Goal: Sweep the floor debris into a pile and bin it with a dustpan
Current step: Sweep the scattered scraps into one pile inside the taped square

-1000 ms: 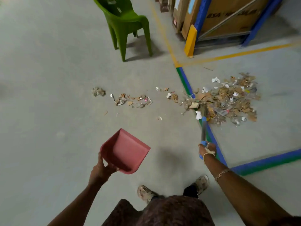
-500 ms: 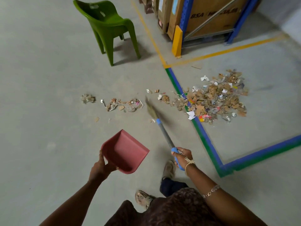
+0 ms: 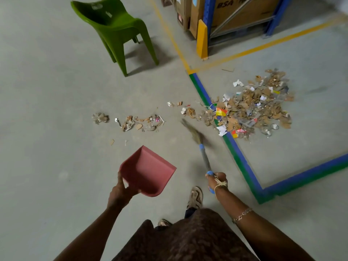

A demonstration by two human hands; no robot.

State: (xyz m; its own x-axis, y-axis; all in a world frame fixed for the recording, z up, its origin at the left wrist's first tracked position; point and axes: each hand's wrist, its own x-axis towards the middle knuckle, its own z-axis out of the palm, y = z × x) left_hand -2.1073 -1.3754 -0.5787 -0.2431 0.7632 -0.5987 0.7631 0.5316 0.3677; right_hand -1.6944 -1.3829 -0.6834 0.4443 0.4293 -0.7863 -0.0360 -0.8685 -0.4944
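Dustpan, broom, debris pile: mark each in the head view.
Dustpan (image 3: 148, 170), head view, middle of its inner floor.
Broom (image 3: 204, 157), head view, grey shaft between bristles and hand.
Debris pile (image 3: 254, 108), head view, centre of the heap.

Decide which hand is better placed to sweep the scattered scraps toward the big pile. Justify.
Right. The right hand grips the broom, bristles near the scattered scraps; the left hand holds the dustpan.

The dustpan (image 3: 148, 170) is showing smooth, matt pink plastic, and the chair (image 3: 116, 29) is gleaming as slightly glossy green plastic. The floor (image 3: 47, 81) is looking like smooth, dull concrete, with the debris pile (image 3: 254, 110) showing torn brown cardboard, white paper and shiny film.
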